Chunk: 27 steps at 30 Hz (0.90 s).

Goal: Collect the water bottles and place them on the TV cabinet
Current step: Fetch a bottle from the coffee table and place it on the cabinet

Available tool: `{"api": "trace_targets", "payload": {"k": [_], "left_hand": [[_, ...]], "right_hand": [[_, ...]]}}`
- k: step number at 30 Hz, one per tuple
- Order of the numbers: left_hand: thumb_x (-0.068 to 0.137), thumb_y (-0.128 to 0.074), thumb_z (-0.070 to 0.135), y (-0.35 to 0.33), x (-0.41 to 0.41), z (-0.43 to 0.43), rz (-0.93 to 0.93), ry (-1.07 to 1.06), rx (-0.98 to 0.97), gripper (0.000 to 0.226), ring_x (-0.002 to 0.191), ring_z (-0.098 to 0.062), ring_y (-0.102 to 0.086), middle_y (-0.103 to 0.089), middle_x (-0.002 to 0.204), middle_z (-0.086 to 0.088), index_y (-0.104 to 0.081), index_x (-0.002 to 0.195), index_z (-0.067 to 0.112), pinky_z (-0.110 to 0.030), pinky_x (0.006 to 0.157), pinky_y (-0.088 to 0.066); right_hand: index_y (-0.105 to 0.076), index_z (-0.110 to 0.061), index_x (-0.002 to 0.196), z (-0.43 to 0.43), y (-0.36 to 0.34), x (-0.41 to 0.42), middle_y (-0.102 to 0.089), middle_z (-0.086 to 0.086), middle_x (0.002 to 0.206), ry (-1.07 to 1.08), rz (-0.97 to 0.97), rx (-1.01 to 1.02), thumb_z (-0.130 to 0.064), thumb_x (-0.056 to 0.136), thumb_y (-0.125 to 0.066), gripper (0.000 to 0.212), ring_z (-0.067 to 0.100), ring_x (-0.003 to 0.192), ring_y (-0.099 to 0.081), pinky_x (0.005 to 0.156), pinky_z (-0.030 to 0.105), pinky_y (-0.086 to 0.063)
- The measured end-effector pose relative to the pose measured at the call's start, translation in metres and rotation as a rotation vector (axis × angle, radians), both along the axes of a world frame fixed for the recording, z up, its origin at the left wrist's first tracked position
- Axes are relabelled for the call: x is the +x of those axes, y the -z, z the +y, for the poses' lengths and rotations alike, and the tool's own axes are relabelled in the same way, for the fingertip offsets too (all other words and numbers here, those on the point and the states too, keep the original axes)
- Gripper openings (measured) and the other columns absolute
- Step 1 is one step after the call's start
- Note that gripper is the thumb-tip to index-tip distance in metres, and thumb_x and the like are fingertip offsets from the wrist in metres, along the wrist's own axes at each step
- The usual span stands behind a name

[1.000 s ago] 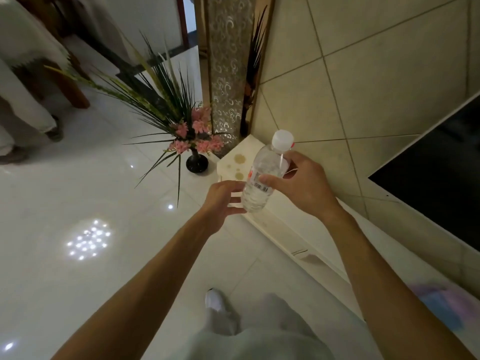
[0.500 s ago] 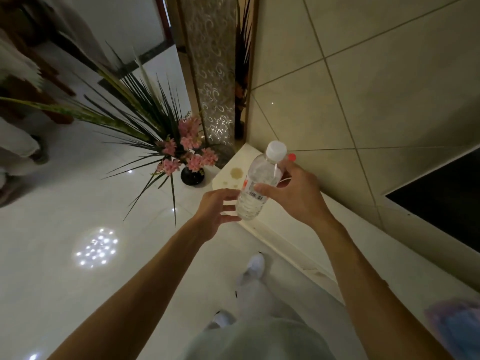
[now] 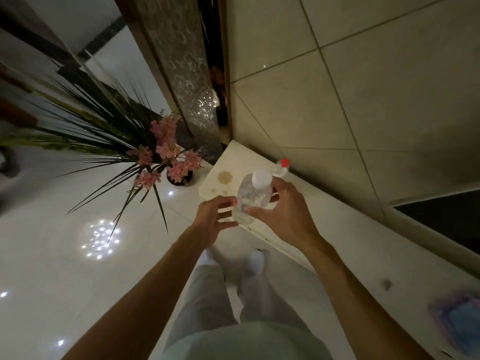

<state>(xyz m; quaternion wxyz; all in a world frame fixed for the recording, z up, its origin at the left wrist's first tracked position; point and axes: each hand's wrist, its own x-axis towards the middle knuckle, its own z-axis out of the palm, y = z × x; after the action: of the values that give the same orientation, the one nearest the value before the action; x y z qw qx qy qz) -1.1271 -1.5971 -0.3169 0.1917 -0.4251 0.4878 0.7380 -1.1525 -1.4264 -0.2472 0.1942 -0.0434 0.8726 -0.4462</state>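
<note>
Right hand (image 3: 279, 216) grip holding white-capped bottle (image 3: 253, 197), label unreadable, red-capped bottle (image 3: 281, 167) half hidden at 1 o'clock, left hand (image 3: 211, 216) grip wide.

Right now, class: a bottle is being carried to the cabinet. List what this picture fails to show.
Head view only:
- Red-capped bottle: body hidden behind the right hand and the white-capped bottle.
- White-capped bottle's base: covered by fingers of the right hand; left hand contact unclear.
- TV: cut by the right edge.
- Blue-purple item: blurred, unidentifiable.
</note>
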Motion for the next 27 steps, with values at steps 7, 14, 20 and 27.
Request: {"api": "trace_targets", "payload": {"k": [7, 14, 20, 27], "left_hand": [[0.099, -0.046, 0.015, 0.069, -0.042, -0.003, -0.087, 0.238, -0.058, 0.031, 0.094, -0.031, -0.066, -0.066, 0.112, -0.019, -0.06, 0.121, -0.002, -0.038, 0.072, -0.057], [0.098, -0.053, 0.015, 0.129, -0.077, -0.004, -0.145, 0.316, -0.05, 0.013, 0.106, -0.033, -0.064, -0.067, 0.114, -0.015, -0.064, 0.093, 0.014, -0.041, 0.085, -0.056], [0.098, -0.052, 0.013, 0.184, -0.088, 0.005, -0.212, 0.285, 0.02, 0.014, 0.111, -0.036, -0.063, -0.065, 0.122, -0.019, -0.066, 0.095, 0.011, -0.042, 0.083, -0.058], [0.097, -0.049, 0.006, 0.227, -0.103, 0.017, -0.219, 0.172, 0.15, 0.025, 0.095, -0.037, -0.068, -0.06, 0.125, -0.026, -0.061, 0.116, -0.006, -0.037, 0.074, -0.061]], "right_hand": [[-0.051, -0.026, 0.127, -0.011, 0.061, -0.024, -0.05, -0.004, 0.115, 0.127, -0.133, 0.063, -0.045, 0.073, -0.079, 0.064, 0.01, 0.097, -0.052, 0.074, 0.01, -0.038], [-0.05, -0.031, 0.128, -0.014, 0.131, -0.031, -0.051, -0.006, 0.119, 0.267, -0.176, 0.101, -0.04, 0.074, -0.08, 0.062, 0.008, 0.101, -0.052, 0.075, 0.005, -0.037], [-0.057, -0.015, 0.124, -0.018, 0.207, -0.028, -0.063, 0.004, 0.12, 0.505, -0.088, 0.094, -0.068, 0.067, -0.069, 0.079, 0.017, 0.106, -0.06, 0.096, 0.032, -0.05], [-0.054, -0.015, 0.124, -0.021, 0.286, -0.04, -0.051, -0.015, 0.118, 0.585, -0.021, 0.074, -0.03, 0.073, -0.084, 0.061, 0.01, 0.106, -0.057, 0.097, 0.035, -0.053]]}}
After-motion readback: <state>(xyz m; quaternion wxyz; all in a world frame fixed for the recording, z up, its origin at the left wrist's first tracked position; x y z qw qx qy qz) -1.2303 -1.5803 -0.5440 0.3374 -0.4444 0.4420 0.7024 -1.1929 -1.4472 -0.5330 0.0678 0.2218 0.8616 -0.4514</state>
